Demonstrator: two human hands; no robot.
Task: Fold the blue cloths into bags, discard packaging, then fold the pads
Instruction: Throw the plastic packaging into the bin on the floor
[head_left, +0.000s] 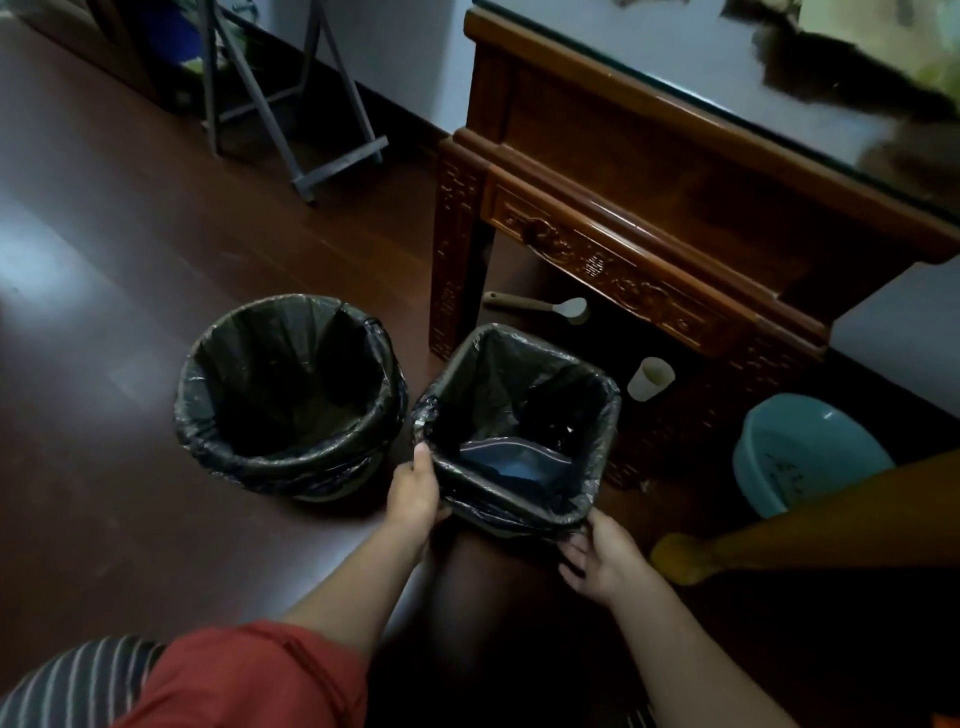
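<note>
The left hand (415, 491) has its grip clamped on the near-left corner of the square bin (511, 488), thumb laid up along the lined rim. The right hand (600, 564) meets the near-right corner with fingers spread against the black liner; whether that grip pinches the plastic or only presses it I cannot tell. The discarded packaging (514, 460), a bluish clear bag, lies inside the bin against the near wall, its long axis running about 9 to 3. It sits at 1 o'clock from the left grip and 11 o'clock from the right, about equally near both. The round bin (270, 462) stands at 10 o'clock on the floor, just beside the square one, and the carved desk (623, 228) rises beyond at 1 o'clock.
</note>
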